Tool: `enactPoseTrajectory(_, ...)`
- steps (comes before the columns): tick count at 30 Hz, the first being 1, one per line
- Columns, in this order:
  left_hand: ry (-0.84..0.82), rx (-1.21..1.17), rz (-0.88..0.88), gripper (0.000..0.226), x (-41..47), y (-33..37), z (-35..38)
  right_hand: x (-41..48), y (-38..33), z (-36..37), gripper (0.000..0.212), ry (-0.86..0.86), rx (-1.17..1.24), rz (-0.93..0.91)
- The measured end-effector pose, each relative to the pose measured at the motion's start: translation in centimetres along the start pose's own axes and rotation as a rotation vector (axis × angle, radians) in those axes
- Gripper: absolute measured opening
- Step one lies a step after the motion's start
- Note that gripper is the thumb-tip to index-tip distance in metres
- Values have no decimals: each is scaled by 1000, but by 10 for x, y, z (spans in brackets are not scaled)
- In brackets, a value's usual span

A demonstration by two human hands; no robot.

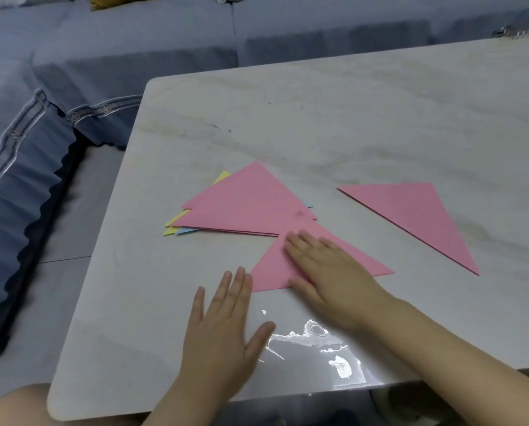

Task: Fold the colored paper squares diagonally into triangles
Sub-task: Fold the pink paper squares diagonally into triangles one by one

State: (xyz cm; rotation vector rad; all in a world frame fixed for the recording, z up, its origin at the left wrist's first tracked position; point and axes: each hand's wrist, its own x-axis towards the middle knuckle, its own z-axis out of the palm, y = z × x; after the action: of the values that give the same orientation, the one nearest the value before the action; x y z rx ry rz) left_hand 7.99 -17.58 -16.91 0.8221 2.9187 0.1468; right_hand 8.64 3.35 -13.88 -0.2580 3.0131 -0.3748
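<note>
A pink paper triangle (361, 256) lies near the front of the marble table (318, 124). My right hand (327, 272) presses flat on it with straight fingers. My left hand (223, 321) rests flat on the table, its fingertips at the triangle's left corner. Behind it sits a pile of folded triangles (244, 201), pink on top, with yellow and blue edges showing underneath. Another pink triangle (419, 213) lies alone to the right.
A blue sofa (72, 72) with a pleated skirt runs along the table's left and far sides. A small metal object (512, 33) sits at the table's far right edge. Glare marks the table's front edge.
</note>
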Motion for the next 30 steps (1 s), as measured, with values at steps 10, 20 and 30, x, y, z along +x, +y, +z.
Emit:
enactPoseTrajectory(10, 37, -69, -7, 65, 1, -3, 1, 42, 4, -8, 69, -138, 86, 222)
enactPoseTrajectory(20, 289, -105, -25, 42, 32, 6, -18, 32, 16, -23, 74, -52, 250, 587)
enactPoseTrajectory(30, 128, -214, -311, 84, 135, -21, -57, -3, 45, -35, 13, 448, 606, 557)
